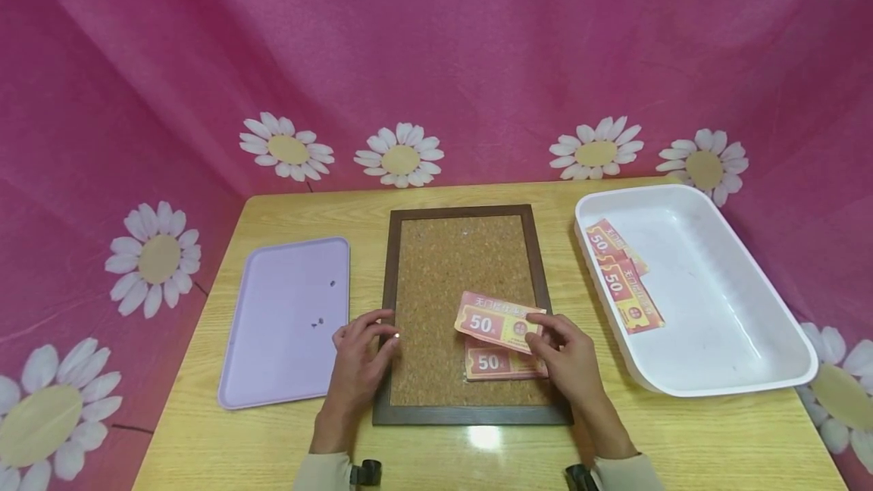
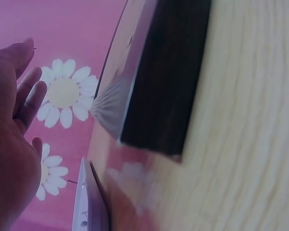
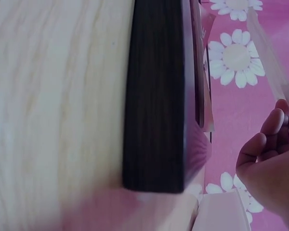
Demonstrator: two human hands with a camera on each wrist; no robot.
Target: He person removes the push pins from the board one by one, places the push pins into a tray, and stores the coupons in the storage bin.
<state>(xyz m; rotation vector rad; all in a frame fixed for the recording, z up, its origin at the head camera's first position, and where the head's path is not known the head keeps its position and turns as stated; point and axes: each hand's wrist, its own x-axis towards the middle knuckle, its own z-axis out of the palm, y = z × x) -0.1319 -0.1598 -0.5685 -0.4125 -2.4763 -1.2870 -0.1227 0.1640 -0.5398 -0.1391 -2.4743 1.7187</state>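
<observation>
My right hand pinches a pink and yellow paper coupon marked 50 by its right end, tilted above the corkboard. In the right wrist view, this coupon shows as a thin pale sheet rising from the fingertips. Beneath it, more coupons lie on the cork at the lower right, partly covered. My left hand is over the board's left frame edge, thumb and index finger pinching a tiny shiny thumbtack. Its thin point sticks out past the fingertips in the left wrist view.
A lilac tray to the left carries several small tacks. On the right stands a deep white bin with coupons along its left side. A pink flowered curtain encloses the wooden table.
</observation>
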